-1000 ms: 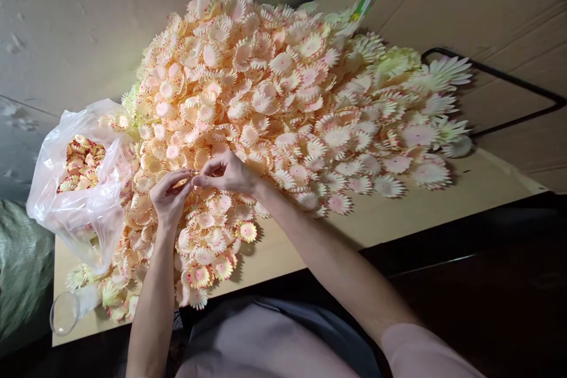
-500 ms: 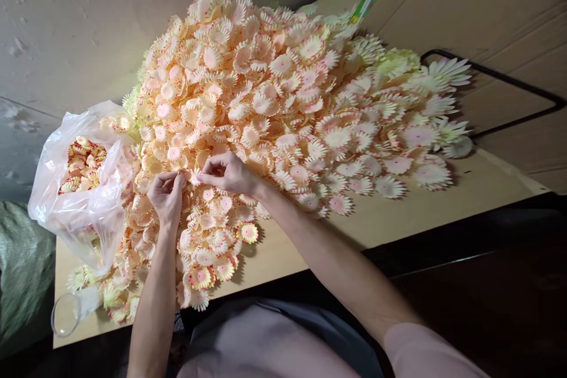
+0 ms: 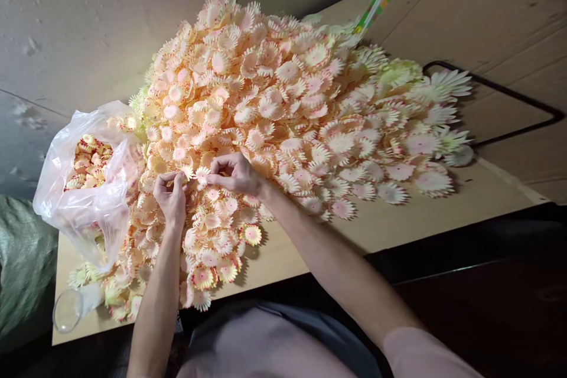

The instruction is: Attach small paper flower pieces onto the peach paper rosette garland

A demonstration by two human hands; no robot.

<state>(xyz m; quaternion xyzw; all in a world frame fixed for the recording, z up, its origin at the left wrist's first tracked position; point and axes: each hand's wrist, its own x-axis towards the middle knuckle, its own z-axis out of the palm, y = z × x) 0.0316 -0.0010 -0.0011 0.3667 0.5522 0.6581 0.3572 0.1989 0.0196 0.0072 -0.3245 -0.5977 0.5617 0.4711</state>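
Has drawn left hand and right hand apart from fingertips meeting a second ago, so probably handles the flower one-handed: seems to pinch it in right grip, over the near-left heap on the tabletop. Has left grip closed; cannot tell on what.

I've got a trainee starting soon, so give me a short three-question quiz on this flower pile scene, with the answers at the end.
1. True or false: the plastic bag sits on the picture's left side of the flower pile.
2. Multiple choice: what colour is the upper tip of the packet behind the pile? A, blue; B, green; C, purple.
3. Compare: which is nearer the bag, the left hand or the right hand?

Key: 1, true. 2, B. 3, the left hand.
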